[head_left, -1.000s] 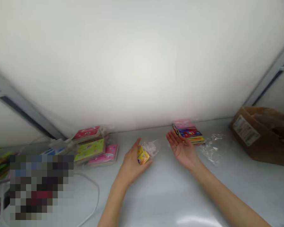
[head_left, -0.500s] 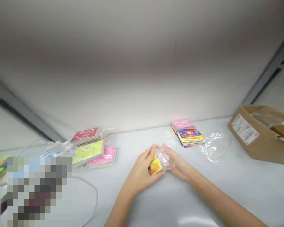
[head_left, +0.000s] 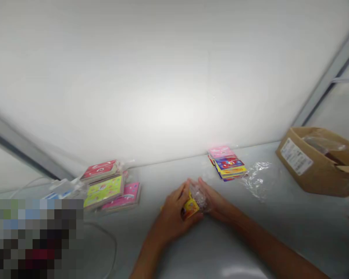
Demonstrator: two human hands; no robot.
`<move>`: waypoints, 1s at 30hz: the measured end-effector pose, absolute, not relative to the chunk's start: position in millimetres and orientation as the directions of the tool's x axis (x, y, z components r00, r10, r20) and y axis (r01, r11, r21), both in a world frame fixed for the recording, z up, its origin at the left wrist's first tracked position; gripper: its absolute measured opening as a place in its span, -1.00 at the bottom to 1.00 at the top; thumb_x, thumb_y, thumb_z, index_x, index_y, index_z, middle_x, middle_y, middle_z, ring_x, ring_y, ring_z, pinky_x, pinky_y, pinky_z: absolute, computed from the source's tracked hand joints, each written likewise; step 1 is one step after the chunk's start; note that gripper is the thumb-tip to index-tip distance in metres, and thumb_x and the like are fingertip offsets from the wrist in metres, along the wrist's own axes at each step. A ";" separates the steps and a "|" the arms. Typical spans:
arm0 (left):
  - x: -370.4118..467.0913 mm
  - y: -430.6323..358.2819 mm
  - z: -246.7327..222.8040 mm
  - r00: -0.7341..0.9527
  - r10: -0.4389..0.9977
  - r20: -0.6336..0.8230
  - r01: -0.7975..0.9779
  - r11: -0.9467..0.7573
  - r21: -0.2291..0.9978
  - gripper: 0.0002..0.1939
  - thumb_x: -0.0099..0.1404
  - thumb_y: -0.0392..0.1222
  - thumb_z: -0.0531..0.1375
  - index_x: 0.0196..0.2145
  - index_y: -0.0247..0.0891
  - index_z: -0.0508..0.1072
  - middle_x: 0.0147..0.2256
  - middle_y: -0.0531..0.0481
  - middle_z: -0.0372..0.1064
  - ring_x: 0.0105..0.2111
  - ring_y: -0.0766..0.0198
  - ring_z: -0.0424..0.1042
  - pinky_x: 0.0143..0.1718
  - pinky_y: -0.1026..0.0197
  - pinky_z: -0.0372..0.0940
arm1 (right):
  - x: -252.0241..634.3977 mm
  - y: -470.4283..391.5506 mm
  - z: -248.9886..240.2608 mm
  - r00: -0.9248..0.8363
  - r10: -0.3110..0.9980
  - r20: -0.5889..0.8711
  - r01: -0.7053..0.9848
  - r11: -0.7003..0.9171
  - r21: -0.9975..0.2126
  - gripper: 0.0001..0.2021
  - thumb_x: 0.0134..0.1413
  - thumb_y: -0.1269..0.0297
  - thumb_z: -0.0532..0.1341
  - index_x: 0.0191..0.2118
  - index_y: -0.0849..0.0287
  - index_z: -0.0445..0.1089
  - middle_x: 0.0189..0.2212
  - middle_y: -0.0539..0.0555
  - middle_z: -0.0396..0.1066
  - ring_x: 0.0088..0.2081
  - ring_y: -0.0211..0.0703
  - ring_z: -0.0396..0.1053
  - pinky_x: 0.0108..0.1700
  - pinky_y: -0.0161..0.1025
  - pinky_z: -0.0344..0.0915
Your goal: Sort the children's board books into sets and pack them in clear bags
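Between my hands, low over the table's middle, is a stack of yellow cards (head_left: 191,208) partly covered by a crumpled clear plastic bag (head_left: 199,194). My left hand (head_left: 176,209) is closed around the cards, its thumb along the near edge and its fingers over the far side. A bit of yellow also shows past the back of this hand. From the right, my right hand (head_left: 215,199) is closed against the bag; its fingertips are partly hidden behind the plastic.
Beyond my hands lies a pile of colourful cards (head_left: 229,164), beside loose clear plastic (head_left: 259,179). A cardboard box (head_left: 322,166) stands at right. On the left are red (head_left: 100,169), green (head_left: 104,190) and pink card packs (head_left: 125,195), plus a white cable (head_left: 114,244).
Both hands stay nearly in place around the bagged cards. Yellow now shows to the left of my left hand. The view has shifted slightly, and the wall looks brighter.
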State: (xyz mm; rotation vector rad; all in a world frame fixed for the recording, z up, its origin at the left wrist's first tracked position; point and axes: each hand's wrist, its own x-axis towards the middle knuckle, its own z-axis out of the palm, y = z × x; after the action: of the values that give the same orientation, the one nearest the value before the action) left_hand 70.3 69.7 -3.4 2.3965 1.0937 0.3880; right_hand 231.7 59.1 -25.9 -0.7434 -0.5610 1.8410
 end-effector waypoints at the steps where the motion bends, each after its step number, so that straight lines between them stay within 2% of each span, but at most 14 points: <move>1: 71.0 70.0 -3.8 0.638 0.768 0.061 0.632 -0.567 0.528 -0.16 0.16 0.17 0.13 0.27 -0.22 -0.06 0.27 -0.19 -0.08 0.24 0.00 -0.01 0.20 -0.08 0.00 | 231.2 58.7 -25.0 -0.284 0.931 -0.231 -0.637 -0.363 -0.680 -0.51 0.14 -0.07 0.05 0.09 0.09 0.26 0.00 0.10 0.39 -0.01 -0.08 0.36 0.12 -0.08 0.14; 6: 74.0 71.4 -6.7 0.609 0.790 0.071 0.640 -0.543 0.544 -0.16 0.11 0.16 0.18 0.24 -0.26 0.06 0.24 -0.23 0.02 0.20 -0.07 0.07 0.17 -0.12 0.05 | 229.4 56.6 -20.2 -0.255 0.930 -0.266 -0.585 -0.367 -0.723 -0.52 0.12 -0.05 0.09 0.07 0.11 0.29 -0.02 0.10 0.40 -0.02 -0.10 0.37 0.12 -0.10 0.14; 11: 77.1 68.1 -8.6 0.598 0.800 0.046 0.645 -0.515 0.565 -0.13 0.07 0.10 0.23 0.25 -0.21 0.00 0.23 -0.23 0.04 0.18 -0.06 0.13 0.15 -0.10 0.08 | 224.3 55.7 -25.6 -0.326 0.927 -0.184 -0.504 -0.335 -0.796 -0.60 0.08 -0.03 0.14 -0.06 0.11 0.38 -0.13 0.08 0.47 -0.05 -0.04 0.38 0.11 -0.03 0.14; 13: 78.9 66.4 -9.8 0.575 0.818 0.031 0.655 -0.482 0.581 -0.06 0.05 0.06 0.25 0.27 -0.24 -0.09 0.20 -0.27 0.09 0.15 -0.07 0.16 0.13 -0.09 0.10 | 222.7 55.6 -29.7 -0.285 0.941 -0.184 -0.501 -0.310 -0.808 -0.62 0.02 0.03 0.22 -0.06 0.08 0.37 -0.10 0.06 0.45 -0.03 -0.04 0.37 0.12 -0.04 0.13; 17: 81.5 65.2 -13.1 0.518 0.855 0.027 0.642 -0.410 0.648 0.17 0.01 0.02 0.29 0.29 -0.22 -0.46 0.13 -0.25 0.20 0.09 -0.05 0.24 0.06 -0.06 0.19 | 222.0 55.8 -34.4 -0.274 0.945 -0.179 -0.469 -0.294 -0.833 -0.62 -0.01 0.07 0.25 -0.04 0.02 0.37 -0.10 0.06 0.45 -0.05 -0.02 0.39 0.07 -0.03 0.18; 20: 82.5 66.0 -14.1 0.509 0.858 0.065 0.608 -0.412 0.679 0.22 -0.01 -0.04 0.30 0.27 -0.16 -0.55 0.14 -0.21 0.18 0.08 -0.02 0.26 0.04 -0.06 0.22 | 221.2 56.5 -35.0 -0.277 0.951 -0.137 -0.449 -0.254 -0.857 -0.56 -0.04 0.07 0.27 0.00 0.05 0.34 -0.11 0.08 0.44 -0.10 -0.02 0.41 0.04 0.00 0.22; 22: 83.0 66.6 -13.6 0.508 0.859 0.070 0.602 -0.412 0.684 0.18 -0.01 -0.07 0.31 0.29 -0.12 -0.48 0.15 -0.20 0.15 0.09 -0.01 0.25 0.06 -0.06 0.22 | 220.2 57.0 -35.9 -0.250 0.955 -0.158 -0.429 -0.255 -0.867 -0.50 -0.09 0.08 0.30 0.02 0.05 0.32 -0.09 0.09 0.43 -0.12 -0.03 0.42 0.04 0.01 0.22; 25: 83.1 66.6 -11.8 0.510 0.859 0.049 0.630 -0.412 0.658 0.06 -0.03 -0.04 0.32 0.29 -0.14 -0.18 0.20 -0.22 0.08 0.17 -0.04 0.14 0.13 -0.08 0.13 | 219.3 57.3 -38.2 -0.212 0.964 -0.159 -0.398 -0.234 -0.887 -0.50 -0.12 0.09 0.32 0.00 0.06 0.33 -0.08 0.09 0.42 -0.11 -0.05 0.41 0.03 -0.01 0.23; 27: 82.3 66.4 -10.8 0.508 0.861 0.028 0.659 -0.409 0.632 -0.06 -0.02 -0.01 0.31 0.25 -0.18 0.00 0.26 -0.25 -0.05 0.21 -0.08 0.04 0.16 -0.11 0.07 | 219.6 57.3 -39.5 -0.214 0.968 -0.132 -0.383 -0.207 -0.900 -0.54 -0.11 0.09 0.31 -0.03 0.07 0.35 -0.10 0.08 0.42 -0.11 -0.06 0.40 0.02 -0.03 0.24; 30: 79.9 67.0 -10.2 0.509 0.860 -0.029 0.692 -0.389 0.609 -0.09 -0.03 0.05 0.31 0.23 -0.16 0.06 0.31 -0.24 -0.25 0.21 -0.12 0.04 0.15 -0.14 0.06 | 221.2 57.4 -39.8 -0.242 0.965 -0.095 -0.368 -0.182 -0.912 -0.57 -0.08 0.07 0.30 -0.06 0.08 0.36 -0.13 0.08 0.43 -0.13 -0.06 0.41 -0.01 -0.06 0.26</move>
State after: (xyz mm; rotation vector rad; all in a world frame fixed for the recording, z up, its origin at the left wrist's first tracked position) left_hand 79.9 67.0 -10.2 2.1924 1.2649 0.3942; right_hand 221.2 57.4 -39.8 -0.8918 -0.9856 1.6377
